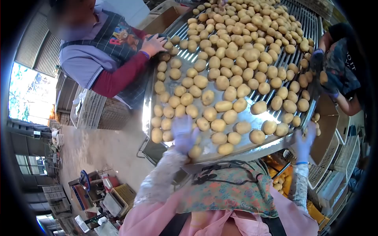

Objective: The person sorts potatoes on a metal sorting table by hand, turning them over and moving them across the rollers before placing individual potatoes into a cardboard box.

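A metal sorting table (246, 147) is covered with many yellow potatoes (222, 83) rolling down from bars at the far end. My left hand (183, 133), in a pale purple glove, lies blurred on the near-left potatoes with its fingers spread, next to one potato (195, 151) at the rim. My right hand (305, 141), gloved the same, is raised at the table's near-right corner beside a couple of potatoes (316, 117) at the edge. Whether either hand grips a potato is unclear.
A person in a checked vest with red sleeves has a hand (152, 44) on the table's left rim. Another person's dark-gloved hand (328, 80) holds a potato at the right. Cardboard boxes (327, 129) stand right; crates and scales (114, 200) lie on the floor left.
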Available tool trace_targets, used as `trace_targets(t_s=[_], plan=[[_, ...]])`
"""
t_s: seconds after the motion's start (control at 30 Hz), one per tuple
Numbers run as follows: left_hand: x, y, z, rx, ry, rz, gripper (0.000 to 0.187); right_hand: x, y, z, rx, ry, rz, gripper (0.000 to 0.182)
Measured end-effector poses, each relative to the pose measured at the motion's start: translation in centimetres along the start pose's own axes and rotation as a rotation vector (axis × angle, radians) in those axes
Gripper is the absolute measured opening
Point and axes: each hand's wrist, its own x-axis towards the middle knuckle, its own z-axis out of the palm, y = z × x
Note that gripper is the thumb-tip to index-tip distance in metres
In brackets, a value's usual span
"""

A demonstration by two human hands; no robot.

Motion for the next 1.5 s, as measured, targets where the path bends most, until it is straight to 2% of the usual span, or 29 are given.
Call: trace_targets(t_s=[0.03,0.1,0.13,0.17,0.2,0.23,0.3,0.37,0.4,0.47,0.5,0.57,0.7,0.8,0.83,0.87,0.93,0.97,1.03,1.1,1.13,1.17,1.2,1.23,1.3,1.37,1.4,1.43,1.5], plan=[[0.0,3.3,1.1,0.067,0.096,-0.012,0.078,0.5,-4.2,1.9,0.039,-0.066,-0.086,0.066],[-0.5,6.9,3.8,-0.083,0.098,0.149,0.076,2.6,-9.1,3.5,0.034,-0.357,-0.368,0.071],[-1.5,6.7,3.3,-0.082,0.103,0.141,0.076,3.4,-10.6,4.4,-0.015,-0.354,-0.485,0.073],[-2.9,6.4,2.6,-0.197,0.052,0.307,0.075,3.8,-11.7,5.4,-0.064,-0.352,-0.6,0.076],[-4.2,5.9,2.1,-0.315,-0.001,0.477,0.074,3.6,-12.2,6.2,-0.022,-0.443,-0.592,0.076],[-5.3,4.4,1.8,-0.315,0.003,0.476,0.074,3.4,-13.3,6.6,-0.022,-0.441,-0.595,0.076],[-7.5,-0.8,0.8,-0.293,-0.196,0.427,0.074,2.0,-16.0,7.3,0.029,-0.814,-0.75,0.079],[-9.4,-3.8,-1.9,-0.035,-0.054,0.257,0.073,-0.2,-17.1,9.3,0.127,-0.797,-0.748,0.078],[-9.6,-5.8,-1.8,-0.032,-0.058,0.254,0.073,-1.0,-17.6,10.3,0.213,-0.771,-0.752,0.076],[-9.0,-8.7,-0.1,-0.073,0.154,0.115,0.074,-1.9,-18.6,11.7,0.201,-0.726,-0.775,0.073],[-7.9,-8.5,0.3,-0.08,0.155,0.121,0.074,-2.1,-19.1,12.0,0.184,-0.681,-0.803,0.07],[-4.2,-7.8,0.5,-0.02,0.245,-0.06,0.074,-2.8,-20.7,12.3,0.148,-0.689,-0.841,0.066],[0.7,-1.0,5.5,0.2,0.4,-0.063,0.074,-4.0,-22.8,12.2,0.155,-0.653,-0.962,0.05],[0.1,5.1,2.0,-0.05,0.193,0.285,0.071,-3.6,-21.1,12.3,0.407,-0.711,-1.141,0.044],[0.1,5.8,1.4,-0.133,0.124,0.399,0.07,-2.3,-20.2,12.0,0.4,-0.71,-1.141,0.044],[-0.6,5.1,1.8,-0.137,0.126,0.403,0.07,-1.0,-19.1,11.7,0.503,-0.77,-1.027,0.039],[-3.6,1.1,2.3,-0.291,-0.088,0.61,0.071,2.4,-17.1,9.9,0.574,-0.818,-0.711,0.035],[-5.0,-0.5,1.0,-0.179,-0.07,0.506,0.069,4.4,-15.8,9.1,0.541,-0.805,-0.52,0.036],[-6.2,-3.4,-1.2,-0.065,-0.022,0.316,0.067,7.7,-10.3,11.4,0.19,-0.279,-0.579,0.055],[-6.1,-5.5,-0.9,-0.06,0.009,0.238,0.067,11.7,-9.8,12.4,-0.092,-0.097,-0.463,0.066],[-5.1,-6.6,0.8,-0.06,0.11,0.146,0.066,12.8,-10.9,12.7,-0.093,-0.096,-0.464,0.066],[-4.2,-7.1,1.6,-0.06,0.21,0.053,0.065,13.4,-12.9,13.0,-0.235,-0.265,-0.354,0.071],[-2.7,-5.5,1.4,0.016,0.171,0.042,0.065,13.9,-14.7,13.4,-0.375,-0.432,-0.242,0.076],[-0.9,-2.8,0.9,0.093,0.129,0.029,0.065,14.0,-15.5,14.8,-0.377,-0.474,-0.234,0.082],[1.9,2.8,-1.7,-0.191,-0.05,0.069,0.064,11.8,-16.9,17.2,-0.163,-0.403,-0.299,0.078],[2.2,7.3,3.5,-0.111,0.224,0.231,0.065,9.8,-18.2,16.1,-0.137,-0.415,-0.378,0.074],[1.8,8.8,3.4,-0.118,0.232,0.232,0.065,9.0,-18.6,15.2,-0.107,-0.424,-0.459,0.07],[1.1,10.0,2.7,-0.176,0.189,0.341,0.065,8.4,-18.6,14.1,-0.112,-0.414,-0.463,0.07],[-0.8,9.7,2.4,-0.233,0.141,0.455,0.065,6.4,-18.1,11.7,-0.043,-0.466,-0.701,0.059]])
